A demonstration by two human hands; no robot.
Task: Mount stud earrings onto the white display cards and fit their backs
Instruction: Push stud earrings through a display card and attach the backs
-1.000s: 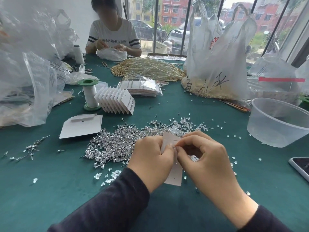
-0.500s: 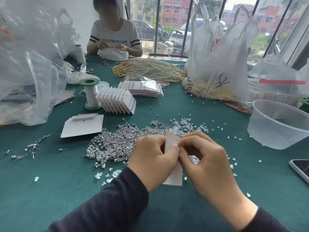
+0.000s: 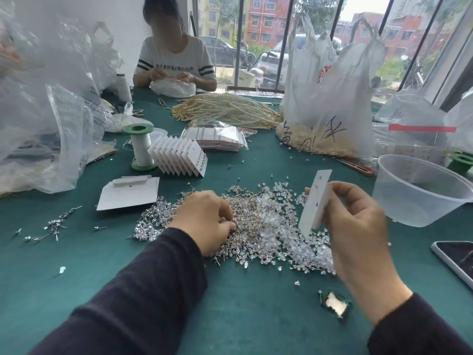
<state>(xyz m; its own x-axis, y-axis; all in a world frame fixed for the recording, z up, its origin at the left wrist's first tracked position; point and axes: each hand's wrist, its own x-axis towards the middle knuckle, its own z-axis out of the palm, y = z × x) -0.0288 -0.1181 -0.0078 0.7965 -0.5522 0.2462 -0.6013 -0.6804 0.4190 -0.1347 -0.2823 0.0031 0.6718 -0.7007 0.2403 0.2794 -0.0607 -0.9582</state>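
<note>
My right hand point(image 3: 358, 226) holds a white display card point(image 3: 316, 201) upright by its edge, above the right side of the heap. My left hand point(image 3: 204, 219) rests knuckles up on a wide heap of silver stud earrings point(image 3: 256, 221), its fingertips curled into the studs; whether it pinches one is hidden. Clear earring backs point(image 3: 304, 249) lie mixed into the heap's right half. A fanned row of filled cards point(image 3: 179, 157) stands behind the heap, and flat blank cards point(image 3: 128, 193) lie to the left.
A clear plastic tub point(image 3: 422, 190) stands at the right, a phone point(image 3: 455, 260) below it. A green-capped thread spool point(image 3: 139, 147), pearl strands point(image 3: 230, 111) and plastic bags point(image 3: 327, 98) sit further back. Another person works at the far edge of the green table point(image 3: 76, 265).
Both hands were together on the card in front of me. Now the right hand has carried the card off to the right and the left hand has dropped onto the stud heap.
</note>
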